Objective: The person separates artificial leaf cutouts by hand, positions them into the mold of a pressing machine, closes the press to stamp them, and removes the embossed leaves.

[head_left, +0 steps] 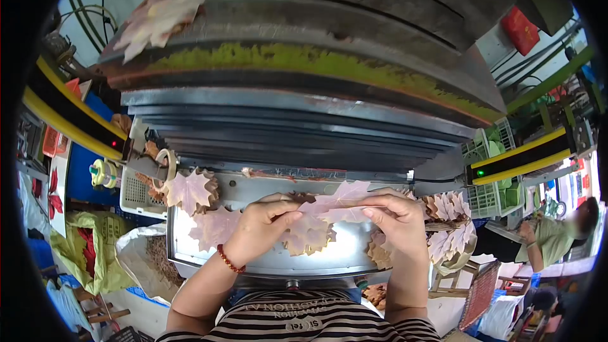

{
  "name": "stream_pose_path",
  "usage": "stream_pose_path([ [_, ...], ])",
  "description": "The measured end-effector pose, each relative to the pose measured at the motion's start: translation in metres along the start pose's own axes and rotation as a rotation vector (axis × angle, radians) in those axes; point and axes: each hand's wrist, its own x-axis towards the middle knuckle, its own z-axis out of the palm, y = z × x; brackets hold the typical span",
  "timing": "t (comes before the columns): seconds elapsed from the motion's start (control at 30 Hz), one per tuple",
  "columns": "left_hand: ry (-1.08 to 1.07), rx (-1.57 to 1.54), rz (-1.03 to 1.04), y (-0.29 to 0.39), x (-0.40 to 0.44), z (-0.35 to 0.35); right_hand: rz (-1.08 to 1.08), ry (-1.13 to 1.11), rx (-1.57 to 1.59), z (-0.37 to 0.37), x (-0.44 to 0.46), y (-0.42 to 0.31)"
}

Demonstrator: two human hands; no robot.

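Observation:
A pale pink maple leaf [335, 201], apparently artificial, is stretched between my two hands above a shiny metal tray [253, 267]. My left hand [269, 223], with a red bead bracelet at the wrist, pinches its left side between thumb and curled fingers. On the right side, my right hand [398, 216] grips it with the thumb below and the fingers on top. Beneath the held leaf lies a yellowish leaf stack [308, 237]. Another pinkish stack [212, 228] is by my left wrist, and brown-edged leaves [380, 252] are partly hidden behind my right hand.
A heavy press [304, 130] with dark ridged plates spans the space beyond the tray. Yellow-black bars [519, 159] flank it. More leaf stacks [449, 206] sit at the right, a white crate [142, 193] and sacks [88, 247] at the left. A person [551, 237] is at far right.

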Motion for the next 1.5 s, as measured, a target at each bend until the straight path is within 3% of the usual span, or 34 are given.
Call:
stream_pose_path([
  [0.2, -0.017, 0.024, 0.005, 0.010, 0.004, -0.005, -0.229, -0.015, -0.429, -0.006, 0.023, -0.016],
  [0.33, -0.083, 0.391, 0.421, 0.019, 0.017, -0.014, -0.421, 0.042, -0.665, -0.014, 0.051, -0.043],
  [0.47, -0.124, 0.436, 0.418, 0.031, 0.033, -0.015, -0.501, 0.220, -0.820, -0.021, 0.125, -0.057],
  [0.57, -0.073, 0.494, 0.575, 0.053, 0.050, -0.016, -0.550, 0.326, -0.913, -0.034, 0.214, -0.042],
  [0.73, -0.020, 0.638, 0.846, 0.074, 0.068, -0.027, -0.267, 0.430, -0.873, -0.043, 0.354, 0.037],
  [0.83, -0.008, 0.712, 0.894, 0.078, 0.072, -0.030, -0.276, 0.420, -1.015, -0.048, 0.429, 0.103],
  [0.97, -0.052, 0.742, 0.914, 0.083, 0.075, -0.034, -0.360, 0.501, -1.119, -0.035, 0.356, 0.030],
  [1.17, -0.067, 0.739, 0.903, 0.095, 0.084, -0.035, -0.627, 0.302, -1.001, -0.078, 0.293, -0.012],
  [1.23, -0.083, 0.754, 0.917, 0.097, 0.090, -0.031, -0.431, 0.129, -0.617, -0.053, 0.279, -0.030],
  [1.3, -0.081, 0.797, 0.918, 0.104, 0.094, -0.025, -0.353, 0.084, -0.581, -0.028, 0.269, -0.037],
  [1.43, 0.048, 0.905, 0.940, 0.115, 0.110, -0.021, -0.449, 0.232, -1.220, -0.019, 0.279, -0.006],
  [1.5, 0.122, 1.001, 0.924, 0.127, 0.122, -0.024, -0.426, 0.277, -1.134, -0.027, 0.278, 0.000],
])
